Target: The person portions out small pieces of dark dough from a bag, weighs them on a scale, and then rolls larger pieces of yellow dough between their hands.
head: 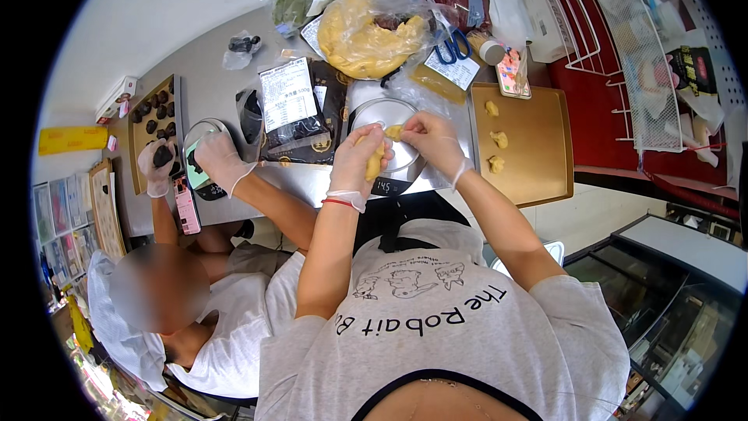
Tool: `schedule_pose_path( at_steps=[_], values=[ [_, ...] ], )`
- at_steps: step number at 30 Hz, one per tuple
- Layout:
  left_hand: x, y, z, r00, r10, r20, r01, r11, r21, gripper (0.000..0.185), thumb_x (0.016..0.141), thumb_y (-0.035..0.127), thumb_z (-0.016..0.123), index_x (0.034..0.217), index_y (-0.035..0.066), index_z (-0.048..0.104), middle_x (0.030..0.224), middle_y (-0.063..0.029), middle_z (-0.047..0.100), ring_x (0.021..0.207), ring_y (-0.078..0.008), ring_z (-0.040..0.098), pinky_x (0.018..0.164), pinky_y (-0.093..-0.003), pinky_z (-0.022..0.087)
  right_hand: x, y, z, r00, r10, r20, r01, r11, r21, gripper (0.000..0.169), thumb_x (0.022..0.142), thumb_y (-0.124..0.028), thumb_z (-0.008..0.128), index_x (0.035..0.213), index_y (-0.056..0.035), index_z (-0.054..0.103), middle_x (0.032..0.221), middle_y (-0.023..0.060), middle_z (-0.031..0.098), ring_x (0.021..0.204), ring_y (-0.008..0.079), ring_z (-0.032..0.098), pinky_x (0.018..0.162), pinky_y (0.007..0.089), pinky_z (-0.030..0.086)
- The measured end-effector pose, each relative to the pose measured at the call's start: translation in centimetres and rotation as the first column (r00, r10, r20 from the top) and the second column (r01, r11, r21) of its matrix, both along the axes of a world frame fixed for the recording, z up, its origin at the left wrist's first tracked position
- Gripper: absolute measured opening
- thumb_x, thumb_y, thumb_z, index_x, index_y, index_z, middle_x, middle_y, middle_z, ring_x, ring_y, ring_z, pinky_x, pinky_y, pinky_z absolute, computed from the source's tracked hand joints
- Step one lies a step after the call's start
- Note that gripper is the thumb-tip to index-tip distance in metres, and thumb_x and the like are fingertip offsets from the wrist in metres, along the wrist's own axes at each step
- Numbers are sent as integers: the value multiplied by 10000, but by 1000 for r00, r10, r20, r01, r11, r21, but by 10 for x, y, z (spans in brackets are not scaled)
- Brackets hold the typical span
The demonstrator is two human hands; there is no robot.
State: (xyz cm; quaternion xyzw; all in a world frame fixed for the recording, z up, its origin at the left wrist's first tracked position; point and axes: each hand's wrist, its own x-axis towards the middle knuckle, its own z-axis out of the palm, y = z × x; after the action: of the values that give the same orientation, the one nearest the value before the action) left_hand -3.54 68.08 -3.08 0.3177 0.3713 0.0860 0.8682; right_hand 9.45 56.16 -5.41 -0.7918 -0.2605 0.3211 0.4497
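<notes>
My left hand (357,161), in a clear glove, is closed around a lump of yellow dough (374,162) beside a round steel scale pan (400,155). My right hand (431,135), gloved too, pinches a small yellow dough piece (395,132) over the pan. The digital scale's display (390,186) is lit at the pan's near side. To the right, a gold baking tray (526,178) carries three small dough pieces (498,139). Behind the pan lies a large yellow dough mass (362,29) in clear plastic.
At the left a co-worker's gloved hands (219,155) hold dark filling by a second scale and a tray of dark balls (158,106). Dark labelled packets (292,99), blue-handled scissors (453,47), a phone (514,73) and a white wire rack (584,29) stand around the steel table (216,93).
</notes>
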Motion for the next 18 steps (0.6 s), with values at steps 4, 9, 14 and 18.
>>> schedule_pose_path(
  at_steps=[4,9,14,18],
  values=[
    [-2,-1,1,998,24,49,-25,999,32,279,894,197,610,1113,44,531,783,-57,555,626,-134,543,533,-228,431,6,4,4,997,-53,-49,56,996,66,130,786,-116,686,864,-23,638,777,25,611,710,94,560,660,243,463],
    [-3,1,11,985,-13,172,16,1000,-19,310,896,193,602,1146,34,510,875,-71,574,704,-132,556,571,-231,438,0,11,58,975,156,-161,-85,920,382,231,793,-123,676,993,-25,617,826,42,608,732,102,568,673,252,475],
    [4,-1,24,976,-60,207,68,997,-30,388,876,185,614,1191,6,475,999,-94,596,771,-128,574,603,-237,454,-8,12,80,927,282,-246,-197,926,321,239,824,-90,638,1049,-20,599,858,51,614,745,100,582,697,247,491],
    [5,0,19,982,-67,175,71,997,-16,357,860,131,587,1176,-7,494,1029,-81,586,816,-133,566,604,-238,453,-11,12,80,955,288,-69,-253,915,314,220,839,-63,612,1053,-14,593,867,56,622,750,106,592,682,251,498]
  ],
)
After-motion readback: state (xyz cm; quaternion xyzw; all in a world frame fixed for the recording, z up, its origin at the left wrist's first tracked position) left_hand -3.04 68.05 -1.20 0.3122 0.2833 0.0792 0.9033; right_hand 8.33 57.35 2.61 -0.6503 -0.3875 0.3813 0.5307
